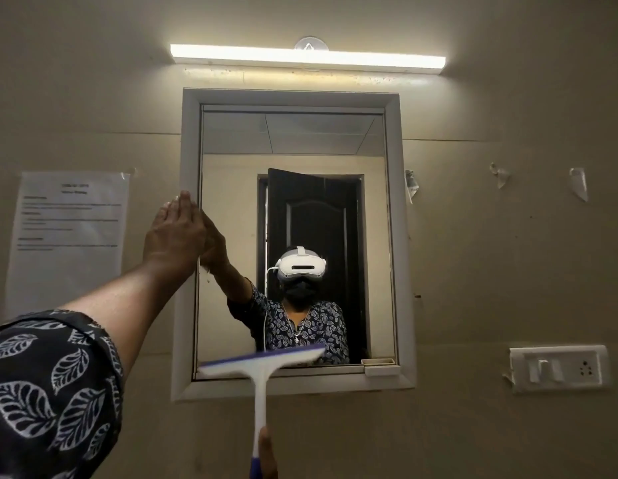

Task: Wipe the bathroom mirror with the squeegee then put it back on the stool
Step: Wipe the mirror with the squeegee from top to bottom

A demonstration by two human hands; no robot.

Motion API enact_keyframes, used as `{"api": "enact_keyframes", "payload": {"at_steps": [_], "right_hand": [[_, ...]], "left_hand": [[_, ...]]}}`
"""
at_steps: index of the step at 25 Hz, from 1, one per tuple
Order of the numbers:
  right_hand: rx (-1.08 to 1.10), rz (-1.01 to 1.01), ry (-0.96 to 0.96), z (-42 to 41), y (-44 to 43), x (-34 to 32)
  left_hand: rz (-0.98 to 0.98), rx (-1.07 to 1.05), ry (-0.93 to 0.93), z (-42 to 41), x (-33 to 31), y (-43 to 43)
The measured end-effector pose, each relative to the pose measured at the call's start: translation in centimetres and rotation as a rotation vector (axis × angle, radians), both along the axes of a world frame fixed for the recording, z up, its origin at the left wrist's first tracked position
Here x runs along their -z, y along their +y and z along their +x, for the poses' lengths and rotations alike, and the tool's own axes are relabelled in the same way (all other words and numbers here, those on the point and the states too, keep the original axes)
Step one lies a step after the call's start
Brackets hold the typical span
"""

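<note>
The bathroom mirror (362,140) hangs on the wall in a pale grey frame. My left hand (174,233) is flat and open, its fingers pressed against the frame's left side. The white squeegee (260,382) has a blue-edged blade lying tilted across the mirror's bottom edge. Its handle runs down to my right hand (267,454), which grips the blue end at the bottom of the view; only a thumb or finger shows. The stool is out of view.
A lit tube light (307,58) sits above the mirror. A printed paper notice (69,236) is taped to the wall at left. A white switch and socket plate (559,373) is at lower right. A small white ledge (381,369) sticks out at the frame's bottom right.
</note>
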State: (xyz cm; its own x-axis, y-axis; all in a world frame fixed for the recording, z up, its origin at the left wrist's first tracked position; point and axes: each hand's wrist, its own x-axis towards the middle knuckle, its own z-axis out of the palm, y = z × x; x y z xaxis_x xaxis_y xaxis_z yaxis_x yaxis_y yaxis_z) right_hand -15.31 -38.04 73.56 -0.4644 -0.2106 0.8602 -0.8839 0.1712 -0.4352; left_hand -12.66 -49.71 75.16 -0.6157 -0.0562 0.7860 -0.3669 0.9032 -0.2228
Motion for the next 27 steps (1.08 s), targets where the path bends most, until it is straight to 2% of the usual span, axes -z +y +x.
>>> {"api": "enact_keyframes", "payload": {"at_steps": [1, 2, 4, 6, 8, 10, 11, 14, 17, 20, 24, 27], "right_hand": [[-0.186, -0.043, -0.023, -0.1, -1.8, 0.4], [-0.257, -0.081, 0.004, 0.3, -3.3, 0.9], [-0.393, 0.000, -0.037, -0.7, -4.5, 1.2], [-0.421, -0.055, -0.072, -0.4, -3.7, 0.3], [-0.250, -0.133, -0.036, 1.8, -2.9, 0.2], [0.003, -0.158, 0.105, 2.8, 0.1, 0.7], [0.057, -0.201, 0.079, 3.5, 1.9, 1.2], [0.466, -0.333, 0.258, 4.8, 10.4, -1.4], [0.522, -0.253, 0.248, 4.4, 11.9, -6.7], [0.681, -0.189, 0.279, 2.6, 11.7, -9.2], [0.744, -0.080, 0.236, 1.9, 12.9, -6.5], [0.670, -0.094, 0.256, 1.4, 13.0, 0.4]], "left_hand": [[0.002, 0.002, 0.003, 0.0, 0.0, 0.0], [0.004, 0.004, 0.007, 0.0, 0.0, 0.1], [0.009, 0.006, 0.005, -0.1, 0.1, 0.2], [0.011, 0.012, 0.010, -0.1, 0.0, 0.2], [0.014, 0.025, 0.013, -0.1, 0.0, 0.0], [0.010, 0.024, 0.016, -0.2, 0.0, -0.2], [0.009, 0.020, 0.019, -0.3, 0.0, -0.3], [0.016, 0.028, 0.022, -0.6, -0.2, -0.1], [0.023, 0.021, 0.023, -0.8, -0.2, -0.1], [0.027, 0.018, 0.018, -0.8, -0.2, 0.0], [0.028, 0.031, 0.006, -0.6, -0.2, 0.0], [0.009, 0.023, 0.003, -0.4, -0.1, -0.4]]}}
